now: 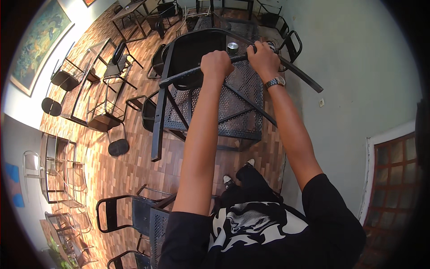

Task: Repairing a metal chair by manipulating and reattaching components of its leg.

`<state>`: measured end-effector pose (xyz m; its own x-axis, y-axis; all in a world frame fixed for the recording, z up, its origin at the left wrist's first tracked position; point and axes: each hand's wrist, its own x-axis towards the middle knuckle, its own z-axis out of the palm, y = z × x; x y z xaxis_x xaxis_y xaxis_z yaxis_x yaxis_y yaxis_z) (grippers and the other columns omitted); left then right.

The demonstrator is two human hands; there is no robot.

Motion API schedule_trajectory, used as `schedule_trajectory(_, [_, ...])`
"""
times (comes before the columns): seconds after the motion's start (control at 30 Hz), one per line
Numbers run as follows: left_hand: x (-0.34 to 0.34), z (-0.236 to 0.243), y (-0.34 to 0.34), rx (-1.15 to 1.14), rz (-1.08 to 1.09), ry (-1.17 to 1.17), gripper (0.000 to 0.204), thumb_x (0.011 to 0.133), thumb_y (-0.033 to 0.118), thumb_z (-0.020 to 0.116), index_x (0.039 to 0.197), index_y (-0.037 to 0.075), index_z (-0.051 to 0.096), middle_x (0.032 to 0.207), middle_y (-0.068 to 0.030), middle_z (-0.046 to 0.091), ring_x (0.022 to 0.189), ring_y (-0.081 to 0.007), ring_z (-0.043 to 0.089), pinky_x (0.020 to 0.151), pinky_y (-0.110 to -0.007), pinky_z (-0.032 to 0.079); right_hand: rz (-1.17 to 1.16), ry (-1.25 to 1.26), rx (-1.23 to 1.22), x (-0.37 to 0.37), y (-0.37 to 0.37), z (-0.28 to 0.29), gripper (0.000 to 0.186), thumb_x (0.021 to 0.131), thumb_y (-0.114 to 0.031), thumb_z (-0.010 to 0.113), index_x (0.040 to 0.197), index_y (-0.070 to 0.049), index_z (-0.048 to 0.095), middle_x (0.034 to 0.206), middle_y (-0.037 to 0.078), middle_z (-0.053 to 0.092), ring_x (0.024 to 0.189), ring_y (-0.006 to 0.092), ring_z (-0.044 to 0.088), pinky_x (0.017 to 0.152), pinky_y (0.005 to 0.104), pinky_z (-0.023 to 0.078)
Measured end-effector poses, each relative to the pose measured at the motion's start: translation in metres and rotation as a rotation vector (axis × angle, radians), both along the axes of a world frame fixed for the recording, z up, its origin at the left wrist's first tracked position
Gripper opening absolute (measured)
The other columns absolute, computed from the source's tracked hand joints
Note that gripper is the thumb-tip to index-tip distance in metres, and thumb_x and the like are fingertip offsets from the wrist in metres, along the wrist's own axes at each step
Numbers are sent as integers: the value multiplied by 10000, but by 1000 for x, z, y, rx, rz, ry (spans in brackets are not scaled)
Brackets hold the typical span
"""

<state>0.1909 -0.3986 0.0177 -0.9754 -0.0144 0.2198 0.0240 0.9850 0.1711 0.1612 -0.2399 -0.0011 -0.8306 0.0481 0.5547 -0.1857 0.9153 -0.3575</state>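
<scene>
Both arms stretch forward over a black perforated metal table (239, 96). My left hand (217, 64) is closed in a fist round a dark crossbar of a black metal chair (181, 77). Further right, my right hand (263, 57) wraps the same chair's frame near a corner. The chair is tipped over above the table, its square legs sticking out toward me at left and right. Behind the crossbar its dark seat or back panel shows. Whether it rests on the table I cannot tell. A small round can (232, 46) stands between my hands, just beyond the bar.
Black chairs stand left of the table, and another chair (292, 46) is at its far right. Near my left side are a blue-grey chair (121, 214) and a second perforated table (160, 228). A pale wall (345, 71) and a brown framed door (392, 179) run along the right.
</scene>
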Motion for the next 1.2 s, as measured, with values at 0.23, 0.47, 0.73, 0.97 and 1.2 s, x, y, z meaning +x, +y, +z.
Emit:
schedule_trajectory(0.23, [1,4,2,0,1,-25,185,712,220,695,829,91,759,860,-137,728,829,-285,717,718,-368,566,106,50,-26,15,-21,0,332,909,-400,517,1005,-113,654,1044,124,647,818,413,659,695,505,547])
schedule_trajectory(0.47, [1,0,-3,-1,-70,-6,242,706,249,704,819,36,735,840,-173,713,798,-334,706,719,-419,568,208,-65,84,2,12,7,406,898,-465,525,1103,-141,661,1011,119,669,871,405,660,732,502,543])
schedule_trajectory(0.73, [0,-5,0,27,-34,47,234,701,246,710,813,42,738,831,-175,712,790,-328,707,711,-419,568,23,-63,-28,7,-13,3,381,894,-424,516,1081,-125,660,1079,150,626,896,419,650,775,519,528])
schedule_trajectory(0.97, [6,4,-2,4,-15,27,166,700,196,708,804,73,752,831,-144,722,811,-298,714,721,-385,566,193,-116,-23,14,-8,8,430,918,-463,496,1153,-130,634,1120,129,616,942,407,643,809,498,525])
schedule_trajectory(1.2, [4,1,2,-18,-13,15,184,698,208,704,813,74,752,843,-147,723,816,-305,714,727,-387,567,170,-153,93,14,-1,12,452,941,-499,466,1196,-151,601,1114,109,633,926,421,641,783,498,525])
